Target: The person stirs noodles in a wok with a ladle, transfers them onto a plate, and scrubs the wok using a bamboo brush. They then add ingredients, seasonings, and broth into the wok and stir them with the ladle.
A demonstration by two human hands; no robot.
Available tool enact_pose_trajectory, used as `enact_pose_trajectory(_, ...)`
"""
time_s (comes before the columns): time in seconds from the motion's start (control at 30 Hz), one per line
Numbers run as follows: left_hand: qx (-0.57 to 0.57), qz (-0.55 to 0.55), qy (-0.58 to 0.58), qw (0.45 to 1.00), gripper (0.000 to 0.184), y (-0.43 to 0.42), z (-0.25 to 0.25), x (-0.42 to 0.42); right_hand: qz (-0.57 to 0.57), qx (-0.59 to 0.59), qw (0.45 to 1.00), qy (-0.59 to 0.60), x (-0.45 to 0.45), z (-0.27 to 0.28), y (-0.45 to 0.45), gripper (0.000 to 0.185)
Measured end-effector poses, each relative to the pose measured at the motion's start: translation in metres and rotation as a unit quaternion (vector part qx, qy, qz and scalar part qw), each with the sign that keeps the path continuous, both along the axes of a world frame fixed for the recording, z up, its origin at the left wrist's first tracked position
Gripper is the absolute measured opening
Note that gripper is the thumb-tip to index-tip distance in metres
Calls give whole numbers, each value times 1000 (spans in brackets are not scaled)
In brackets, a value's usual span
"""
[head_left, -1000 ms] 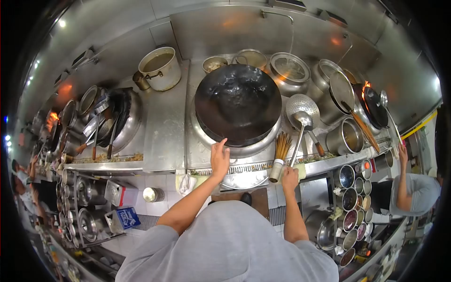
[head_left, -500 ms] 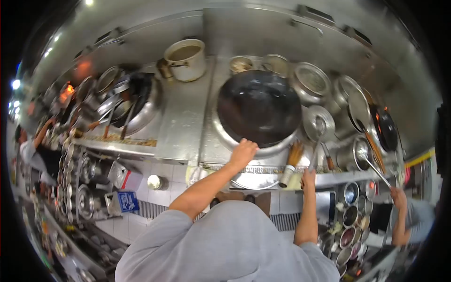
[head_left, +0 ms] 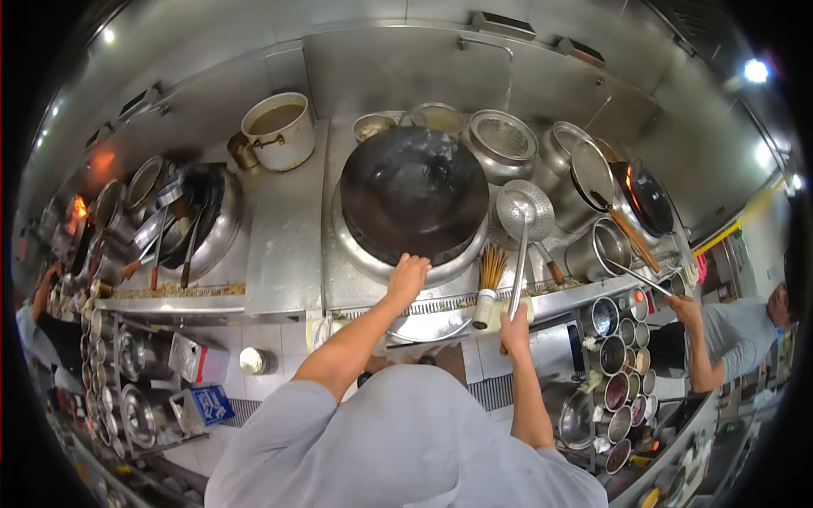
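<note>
A large dark wok [head_left: 415, 190] rests on the round burner ring at the middle of the steel range. At its near edge my left hand [head_left: 410, 276] is closed, with the fingers on the rim. My right hand [head_left: 515, 330] is wrapped round the handle of a steel ladle [head_left: 520, 262], whose bowl end lies over a perforated strainer [head_left: 526, 210]. Between my two hands a bamboo brush [head_left: 489, 279] leans on the range's front edge. A wooden-handled tool pokes out below the strainer.
A pot of liquid [head_left: 284, 135] stands back left. Lidded pots [head_left: 504, 140] line the back right. On the right, a co-worker [head_left: 732, 339] holds a long-handled tool near a flaming wok [head_left: 648, 199]. Seasoning containers [head_left: 605, 318] stand below the front edge.
My left hand has gone from open fingers at the wok's edge to a closed hold on the rim. The view swung sideways and back. The co-worker's tool is lower, at a pot.
</note>
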State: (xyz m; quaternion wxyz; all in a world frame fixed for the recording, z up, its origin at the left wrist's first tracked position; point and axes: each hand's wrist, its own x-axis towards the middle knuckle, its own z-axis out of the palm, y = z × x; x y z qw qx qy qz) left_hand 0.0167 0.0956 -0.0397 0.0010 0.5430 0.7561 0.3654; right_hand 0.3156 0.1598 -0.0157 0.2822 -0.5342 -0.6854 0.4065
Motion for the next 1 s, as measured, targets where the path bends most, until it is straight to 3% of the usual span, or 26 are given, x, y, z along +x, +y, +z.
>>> enact_pose_trajectory(0.03, 7, -4, 1, 1000, 17, -4, -1, 1, 15, -159, 987, 14, 2, 26, -18, 33)
enact_pose_trajectory(0.17, -36, 1, 9, 999, 22, -6, -3, -1, 2, -143, 989, 28, 14, 30, -69, 32)
enact_pose_trajectory(0.2, -79, -4, -27, 997, 39, -11, -1, 2, 4, -145, 984, 101, 16, 36, -76, 30)
enact_pose_trajectory(0.23, -78, -17, -27, 996, 39, -17, 1, 5, 5, -142, 974, 174, 17, 40, -82, 29)
enact_pose_trajectory(0.3, -23, -20, 105, 994, 60, -32, -1, 9, -16, -89, 975, 203, 27, 9, -88, 24)
enact_pose_trajectory(0.37, 13, -75, 89, 993, 73, -31, -6, 2, -23, -242, 937, 252, 49, 3, -91, 23)
enact_pose_trajectory(0.43, 21, -132, 58, 989, 78, -33, 10, 4, -1, -315, 930, 187, 80, 12, -101, 27)
enact_pose_trajectory(0.5, 13, -116, 99, 988, 75, -29, -8, 10, -141, -263, 954, 41, 93, 42, -132, 30)
enact_pose_trajectory(0.57, -39, -118, 82, 989, 75, -33, -9, 12, -169, -92, 980, -48, 130, -12, -171, 39)
enact_pose_trajectory(0.7, -21, -134, 121, 983, 79, -42, -28, 6, -269, -161, 941, -130, 176, -38, -275, 42)
enact_pose_trajectory(0.77, -20, -137, 135, 981, 78, -44, -29, 6, -314, -192, 900, -231, 201, -64, -331, 44)
enact_pose_trajectory(0.83, -16, -144, 139, 980, 79, -46, -27, 11, -354, -253, 872, -224, 219, -81, -378, 45)
enact_pose_trajectory(0.9, -12, -101, 146, 984, 79, -47, -29, 14, -302, -184, 899, -258, 278, -251, -439, 39)
enact_pose_trajectory(0.97, -5, -94, 143, 985, 79, -44, -38, 10, -286, -508, 793, -178, 284, -216, -449, 27)
enact_pose_trajectory(1.0, -1, -92, 145, 985, 79, -42, -43, 7, -335, -592, 728, -86, 295, -255, -465, 22)
